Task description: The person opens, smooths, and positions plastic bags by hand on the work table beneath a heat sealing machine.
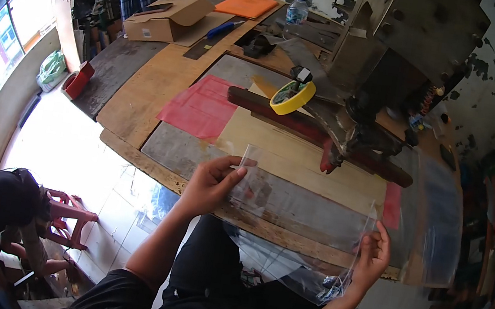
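Clear plastic sheet [253, 188], lower centre of frame, at the near edge of the bench [134, 86]: my left hand [209, 186] pinches one side, my right hand [373, 258] grips the other, apparently to keep it spread.

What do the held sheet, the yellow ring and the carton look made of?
Sheet: clear, glossy, probably thin plastic; the bench shows through.
Yellow ring: smooth, likely plastic tape; roll-shaped.
Carton: matte brown cardboard, judging by folded flaps.
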Demonstrator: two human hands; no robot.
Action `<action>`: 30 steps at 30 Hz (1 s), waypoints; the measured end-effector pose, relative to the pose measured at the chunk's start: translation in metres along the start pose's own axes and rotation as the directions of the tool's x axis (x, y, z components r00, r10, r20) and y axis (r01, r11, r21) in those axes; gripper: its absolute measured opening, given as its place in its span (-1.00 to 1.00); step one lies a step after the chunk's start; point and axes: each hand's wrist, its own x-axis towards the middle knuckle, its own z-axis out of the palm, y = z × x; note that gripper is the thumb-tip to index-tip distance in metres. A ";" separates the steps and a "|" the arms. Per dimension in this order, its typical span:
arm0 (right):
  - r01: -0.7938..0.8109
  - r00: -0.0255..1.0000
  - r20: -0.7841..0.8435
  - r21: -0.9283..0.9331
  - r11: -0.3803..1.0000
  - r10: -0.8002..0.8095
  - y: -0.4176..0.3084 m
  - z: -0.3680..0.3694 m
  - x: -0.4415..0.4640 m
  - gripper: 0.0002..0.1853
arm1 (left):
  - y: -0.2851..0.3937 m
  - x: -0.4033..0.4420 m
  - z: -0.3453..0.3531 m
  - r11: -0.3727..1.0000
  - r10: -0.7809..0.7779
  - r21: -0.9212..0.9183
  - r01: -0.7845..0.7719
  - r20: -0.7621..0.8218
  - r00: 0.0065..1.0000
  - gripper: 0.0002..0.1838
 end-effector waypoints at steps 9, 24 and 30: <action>-0.021 1.000 0.014 0.022 1.000 0.021 0.002 -0.002 0.002 -0.49 | 0.001 -0.001 -0.001 0.999 0.033 0.025 -0.033 -0.010 0.999 -0.60; -0.089 0.970 0.245 0.290 0.953 0.016 0.007 -0.018 0.009 0.24 | -0.003 0.000 -0.010 0.949 0.313 -0.111 -0.295 0.211 0.926 -0.85; -0.253 0.889 0.446 0.298 0.920 0.100 -0.003 -0.014 0.008 0.09 | -0.006 -0.002 -0.011 0.941 0.297 -0.231 -0.247 0.218 0.930 -0.87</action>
